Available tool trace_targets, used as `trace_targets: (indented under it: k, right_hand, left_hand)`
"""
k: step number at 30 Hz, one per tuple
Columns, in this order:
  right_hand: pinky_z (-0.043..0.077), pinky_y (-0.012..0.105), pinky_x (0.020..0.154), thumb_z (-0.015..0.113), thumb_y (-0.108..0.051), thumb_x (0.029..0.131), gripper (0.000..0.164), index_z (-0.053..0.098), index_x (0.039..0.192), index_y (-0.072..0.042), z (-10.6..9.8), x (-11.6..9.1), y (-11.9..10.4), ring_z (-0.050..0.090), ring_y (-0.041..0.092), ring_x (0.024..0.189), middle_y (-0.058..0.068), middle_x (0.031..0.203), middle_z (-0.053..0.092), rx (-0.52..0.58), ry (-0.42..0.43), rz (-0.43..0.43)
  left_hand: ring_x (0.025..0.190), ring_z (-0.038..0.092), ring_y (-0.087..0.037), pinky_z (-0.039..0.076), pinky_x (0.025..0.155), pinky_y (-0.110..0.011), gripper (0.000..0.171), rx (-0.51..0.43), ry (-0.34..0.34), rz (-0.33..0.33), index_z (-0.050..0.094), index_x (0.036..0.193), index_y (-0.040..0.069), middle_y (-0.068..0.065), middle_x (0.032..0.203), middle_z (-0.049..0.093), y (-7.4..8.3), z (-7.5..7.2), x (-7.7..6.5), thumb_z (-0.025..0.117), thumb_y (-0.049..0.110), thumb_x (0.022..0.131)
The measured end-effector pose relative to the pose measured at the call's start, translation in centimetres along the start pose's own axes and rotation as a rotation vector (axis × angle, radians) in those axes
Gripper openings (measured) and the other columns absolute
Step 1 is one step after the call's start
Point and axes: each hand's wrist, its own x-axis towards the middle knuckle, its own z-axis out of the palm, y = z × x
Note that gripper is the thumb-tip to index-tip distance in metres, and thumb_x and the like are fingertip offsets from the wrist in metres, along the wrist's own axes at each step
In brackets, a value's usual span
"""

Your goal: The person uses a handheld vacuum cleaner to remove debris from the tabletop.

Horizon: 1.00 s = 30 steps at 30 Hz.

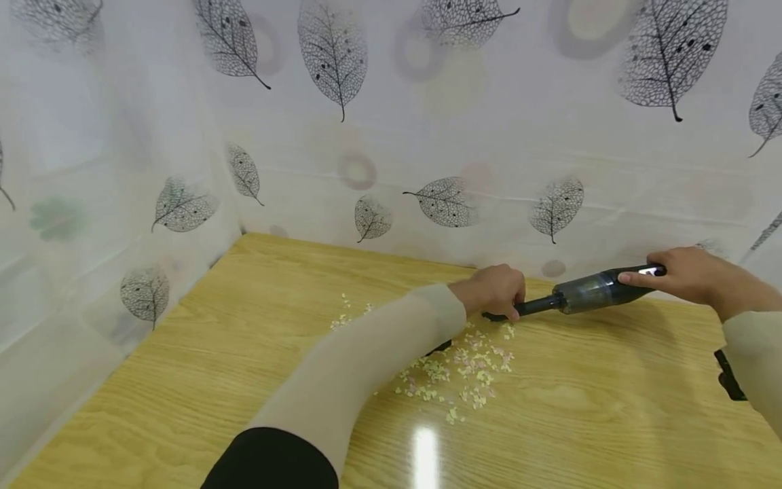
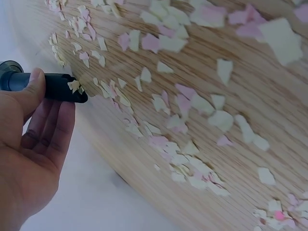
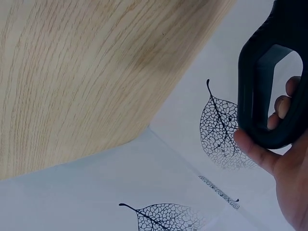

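Over the table [image 1: 580, 387], a crosswise vacuum [image 1: 583, 293] points left, nozzle [image 1: 537, 305] in left grip [image 1: 497, 286], handle [image 3: 246, 86] in right grip [image 1: 690, 275].

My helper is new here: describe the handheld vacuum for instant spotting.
Follow the wooden table to its far edge, toward the right. There, the left hand and right hand hold the handheld vacuum, long and dark, unlike the small pale scraps.

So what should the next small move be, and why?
Probably slide the handheld vacuum toward the paper scraps: the left hand holds its nozzle, the right hand its handle, and scraps lie on the table right by the nozzle.
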Motion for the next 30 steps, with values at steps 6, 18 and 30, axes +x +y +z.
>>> trace_targets:
  k: [6,18,30]
  right_hand:
    - [0.047,0.069,0.085,0.049,-0.062,0.097,0.091,0.051,0.122,0.026,-0.2,-0.3,0.4,0.056,0.061,0.106,0.046,0.119,0.055,-0.043,-0.02,0.05]
    - [0.047,0.069,0.084,0.053,-0.06,0.096,0.088,0.055,0.114,0.026,0.4,-1.0,1.9,0.057,0.06,0.101,0.045,0.112,0.057,-0.05,0.014,0.053]
    - [0.048,0.069,0.08,0.057,-0.056,0.095,0.082,0.057,0.113,0.023,1.6,-1.8,2.8,0.061,0.053,0.091,0.04,0.103,0.062,-0.034,0.043,0.035]
  left_hand:
    - [0.084,0.062,-0.003,0.053,0.076,-0.018,0.019,-0.006,0.014,-0.013,0.078,0.104,0.029,0.015,0.095,0.072,0.6,0.0,0.4,0.075,0.04,0.089]
    - [0.087,0.062,-0.002,0.053,0.079,-0.018,0.024,0.018,0.007,-0.05,0.076,0.111,0.033,0.018,0.103,0.071,2.1,-0.1,0.7,0.072,0.043,0.09]
    - [0.084,0.062,-0.001,0.053,0.077,-0.016,0.024,0.008,-0.027,-0.058,0.074,0.112,0.033,0.017,0.1,0.07,3.7,0.1,0.9,0.07,0.044,0.091]
